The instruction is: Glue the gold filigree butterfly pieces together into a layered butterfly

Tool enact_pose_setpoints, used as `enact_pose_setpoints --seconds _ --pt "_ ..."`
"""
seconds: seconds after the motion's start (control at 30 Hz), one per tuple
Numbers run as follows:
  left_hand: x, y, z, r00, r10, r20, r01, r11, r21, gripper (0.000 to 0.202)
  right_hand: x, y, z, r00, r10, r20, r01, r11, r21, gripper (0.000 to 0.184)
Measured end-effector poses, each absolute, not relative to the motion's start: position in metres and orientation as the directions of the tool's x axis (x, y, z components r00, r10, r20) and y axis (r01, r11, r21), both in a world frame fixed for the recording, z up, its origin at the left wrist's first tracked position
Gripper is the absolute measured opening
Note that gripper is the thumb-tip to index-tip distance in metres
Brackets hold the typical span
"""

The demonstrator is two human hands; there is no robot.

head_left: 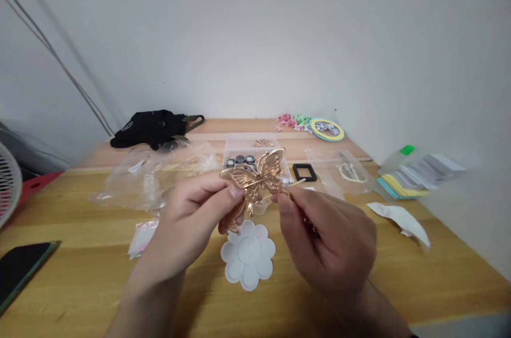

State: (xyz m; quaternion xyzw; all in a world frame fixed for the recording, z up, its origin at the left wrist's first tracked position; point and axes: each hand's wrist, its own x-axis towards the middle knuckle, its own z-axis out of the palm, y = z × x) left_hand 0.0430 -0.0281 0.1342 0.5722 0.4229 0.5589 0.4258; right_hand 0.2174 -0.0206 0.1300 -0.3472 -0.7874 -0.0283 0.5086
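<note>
A gold openwork butterfly ornament [261, 181] is held up over the table, its wings spread. My left hand [195, 221] is closed around its left side, the thumb pressed on a lower wing. Close to its right edge, my right hand [331, 237] pinches a thin gold strand between thumb and forefinger. More small gold bits show under the curled fingers of that hand, partly hidden. Below both hands lies a white flower-shaped palette [248, 255]. A clear plastic box [235, 141] with dark round pieces and gold bits stands behind the butterfly, partly covered by it.
Crumpled clear bags [147, 178] and a black cloth bag [154, 128] lie at left, a dark phone-like slab [24, 269] nearer. Rightward are a black square frame [304, 172], a white paper piece [401, 221], stacked cards [423, 173] and a yellow-rimmed oval dish [327, 129].
</note>
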Motion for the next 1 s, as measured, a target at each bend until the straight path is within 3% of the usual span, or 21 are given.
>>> enact_pose_setpoints --seconds 0.57,1.0 --pt "0.046 -0.039 0.143 0.032 0.942 0.335 0.095 -0.337 0.937 0.029 0.219 -0.025 0.131 -0.268 0.52 0.811 0.579 0.76 -0.296 0.019" --pt "0.046 -0.041 0.145 0.039 0.927 0.373 0.061 -0.374 0.925 0.029 0.22 -0.026 0.133 -0.289 0.485 0.826 0.568 0.781 -0.26 0.018"
